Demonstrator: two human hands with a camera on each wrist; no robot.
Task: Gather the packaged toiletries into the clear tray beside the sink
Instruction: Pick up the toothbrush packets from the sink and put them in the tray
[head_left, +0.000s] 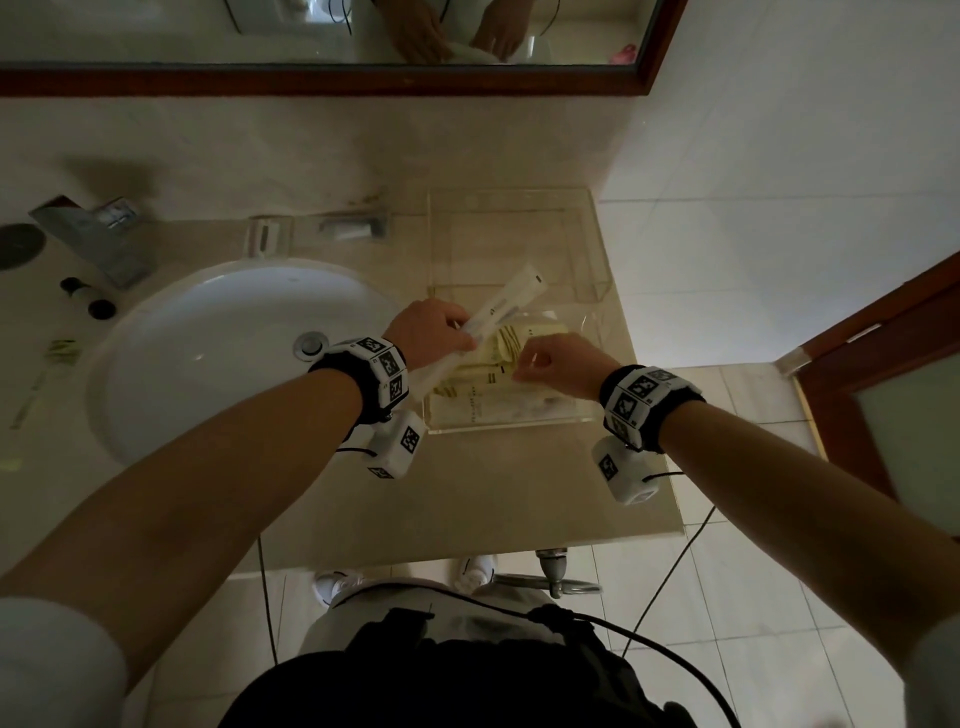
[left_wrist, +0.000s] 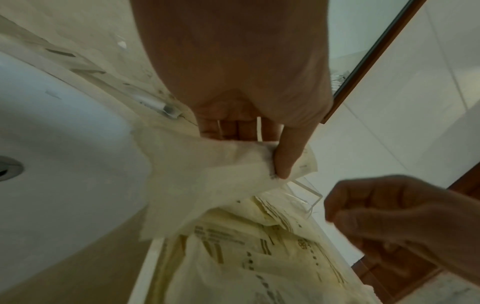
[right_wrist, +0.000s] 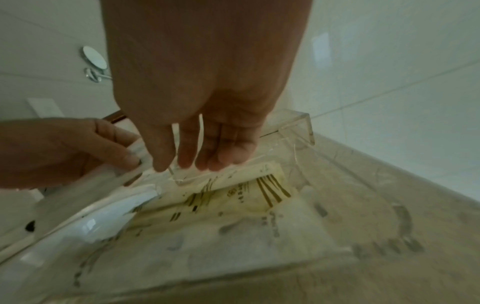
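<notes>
At frame centre, the left hand (head_left: 434, 332) pinches a light, crinkly long white packet (head_left: 506, 304) mid-length over the clear tray (head_left: 519, 423); the right hand (head_left: 558, 364), loosely curled, appears empty.

you're standing in a bathroom, most likely a hotel one. a white round sink (head_left: 234, 353) with a metal drain is sunk into a beige stone table (head_left: 519, 478), and a wood-framed mirror (head_left: 322, 78) hangs on the wall above it. pale tiles cover the wall and floor (head_left: 727, 597). small wrapped guest toiletries (head_left: 498, 358) lie in a clear tray (head_left: 511, 423) beside the sink, and a wooden door (head_left: 883, 353) stands at your right.
</notes>
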